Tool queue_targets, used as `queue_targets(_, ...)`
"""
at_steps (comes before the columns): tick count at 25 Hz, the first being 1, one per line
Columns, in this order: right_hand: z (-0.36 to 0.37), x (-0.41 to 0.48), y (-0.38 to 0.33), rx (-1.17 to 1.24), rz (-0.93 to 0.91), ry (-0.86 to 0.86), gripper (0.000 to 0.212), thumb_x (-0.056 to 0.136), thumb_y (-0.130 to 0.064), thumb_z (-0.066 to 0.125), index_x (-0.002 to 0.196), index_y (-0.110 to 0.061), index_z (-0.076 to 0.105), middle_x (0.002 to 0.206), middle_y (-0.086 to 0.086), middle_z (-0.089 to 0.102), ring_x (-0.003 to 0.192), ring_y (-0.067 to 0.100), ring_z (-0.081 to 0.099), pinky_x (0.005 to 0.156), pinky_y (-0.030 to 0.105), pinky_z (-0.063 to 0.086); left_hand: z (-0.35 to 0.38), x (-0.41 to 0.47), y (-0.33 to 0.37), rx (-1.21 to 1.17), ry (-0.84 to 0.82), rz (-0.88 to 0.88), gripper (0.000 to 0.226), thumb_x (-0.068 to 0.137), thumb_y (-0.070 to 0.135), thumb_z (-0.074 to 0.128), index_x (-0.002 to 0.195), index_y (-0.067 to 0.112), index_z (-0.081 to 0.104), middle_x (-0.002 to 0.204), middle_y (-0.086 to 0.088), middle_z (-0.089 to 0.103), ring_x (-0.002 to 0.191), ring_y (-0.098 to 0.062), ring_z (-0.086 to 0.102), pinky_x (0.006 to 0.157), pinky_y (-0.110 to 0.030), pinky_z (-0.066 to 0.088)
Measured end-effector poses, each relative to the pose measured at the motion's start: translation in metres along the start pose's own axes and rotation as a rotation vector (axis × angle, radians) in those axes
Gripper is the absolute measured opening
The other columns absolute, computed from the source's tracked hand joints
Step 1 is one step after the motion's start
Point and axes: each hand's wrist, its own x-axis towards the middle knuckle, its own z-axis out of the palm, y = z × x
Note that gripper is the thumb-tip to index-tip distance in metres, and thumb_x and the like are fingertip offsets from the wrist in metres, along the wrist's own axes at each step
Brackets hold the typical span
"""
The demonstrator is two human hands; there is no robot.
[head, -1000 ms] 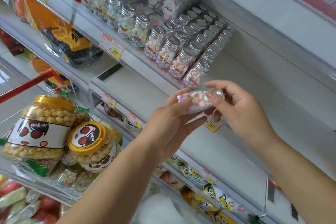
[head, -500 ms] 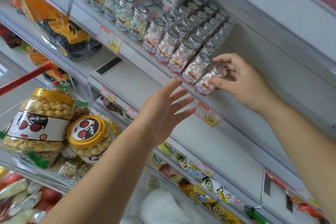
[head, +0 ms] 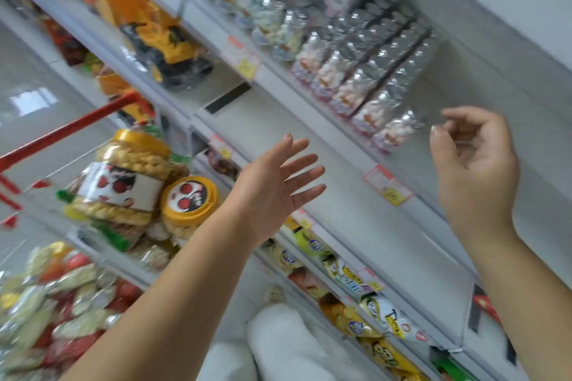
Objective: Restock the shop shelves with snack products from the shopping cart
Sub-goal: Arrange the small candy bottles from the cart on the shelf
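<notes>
A small clear candy jar with a silver lid stands at the right end of the front row of several like jars on the white shelf. My right hand hovers just right of that jar, fingers loosely curled, holding nothing. My left hand is spread flat in the air below the shelf edge, empty. At the left, the cart with its red rim holds big snack jars with yellow lids and several bagged snacks.
A yellow toy digger in plastic lies on the shelf left of the jars. Price tags hang on the shelf edges. Lower shelves hold yellow snack bags. Bare shelf board runs right of the jar rows.
My right hand has let go of the candy jar on the shelf and drawn back to the right. The view has swung and blurred; my left hand stays spread.
</notes>
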Motion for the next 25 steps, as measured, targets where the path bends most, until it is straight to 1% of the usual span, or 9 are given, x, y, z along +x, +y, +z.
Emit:
queue_targets(4,0.061,-0.070,-0.041,0.155,0.129,-0.344,0.016,0.085,-0.037,0.058,0.097,-0.047,0.059,0.091,-0.012,0.064,0.085,0.017,0.063,0.080,0.039,0.053,-0.096,-0.050,0.009,-0.083,0.190,0.033,0.029,0.102,0.034,0.049,0.113,0.012,0.065,0.110,-0.011,0.068,0.096,-0.025,0.068,0.075,-0.037,0.061)
queue_targets(6,0.119,-0.107,-0.047,0.174,0.224,-0.595,0.016,0.087,-0.027,0.064,0.097,-0.040,0.061,0.093,-0.010,0.066,0.087,0.015,0.064,0.082,0.040,0.054,-0.163,-0.084,0.005,-0.139,0.362,0.064,0.024,0.102,0.029,0.049,0.108,0.013,0.065,0.103,-0.010,0.068,0.088,-0.022,0.067,0.069,-0.034,0.060)
queue_targets(8,0.181,-0.148,-0.050,0.095,0.298,-0.893,0.022,0.091,-0.014,0.065,0.098,-0.035,0.061,0.098,-0.007,0.068,0.089,0.011,0.063,0.087,0.040,0.054,-0.226,-0.121,-0.010,-0.208,0.564,0.070,0.019,0.101,0.024,0.050,0.103,0.012,0.065,0.101,-0.010,0.066,0.085,-0.021,0.066,0.072,-0.034,0.060)
queue_targets(10,0.240,-0.189,-0.049,-0.018,0.339,-1.204,0.020,0.092,-0.013,0.062,0.103,-0.030,0.061,0.112,0.002,0.066,0.092,0.010,0.062,0.089,0.034,0.051,-0.281,-0.153,-0.030,-0.278,0.747,0.057,0.014,0.100,0.019,0.054,0.101,0.010,0.065,0.100,-0.011,0.065,0.084,-0.022,0.065,0.076,-0.038,0.058)
queue_targets(13,0.318,-0.240,-0.048,-0.205,0.248,-1.515,0.028,0.095,-0.017,0.057,0.123,-0.021,0.059,0.127,0.005,0.060,0.107,0.017,0.059,0.085,0.025,0.043,-0.344,-0.188,-0.060,-0.393,0.945,0.058,0.018,0.099,0.018,0.056,0.111,0.007,0.064,0.097,-0.009,0.063,0.086,-0.021,0.064,0.076,-0.036,0.058)
queue_targets(17,0.400,-0.286,-0.047,-0.332,0.172,-1.679,0.039,0.096,-0.013,0.053,0.134,-0.019,0.053,0.133,0.006,0.057,0.116,0.022,0.056,0.089,0.028,0.044,-0.389,-0.206,-0.090,-0.500,1.138,0.062,0.013,0.101,0.018,0.054,0.097,0.011,0.063,0.094,-0.006,0.063,0.088,-0.020,0.063,0.080,-0.035,0.056)
queue_targets(21,0.453,-0.323,-0.035,-0.437,-0.008,-1.770,0.058,0.093,-0.026,0.062,0.145,-0.028,0.038,0.143,0.008,0.044,0.105,0.025,0.057,0.077,0.027,0.042,-0.412,-0.200,-0.121,-0.578,1.216,0.041,0.012,0.103,0.018,0.051,0.106,0.012,0.061,0.101,-0.007,0.064,0.092,-0.020,0.065,0.080,-0.035,0.057)
queue_targets(23,0.468,-0.339,-0.032,-0.487,-0.087,-1.737,0.062,0.088,-0.041,0.067,0.143,-0.029,0.039,0.142,0.008,0.032,0.094,0.023,0.054,0.076,0.028,0.041,-0.420,-0.191,-0.131,-0.613,1.219,0.031,0.015,0.103,0.019,0.051,0.113,0.011,0.059,0.104,-0.006,0.064,0.093,-0.019,0.065,0.081,-0.035,0.057)
queue_targets(25,0.473,-0.357,-0.026,-0.510,-0.088,-1.649,0.065,0.082,-0.053,0.070,0.136,-0.029,0.044,0.136,0.008,0.028,0.097,0.025,0.055,0.080,0.032,0.047,-0.427,-0.180,-0.137,-0.672,1.212,0.036,0.018,0.104,0.019,0.050,0.119,0.011,0.056,0.106,-0.007,0.064,0.094,-0.019,0.064,0.085,-0.036,0.055)
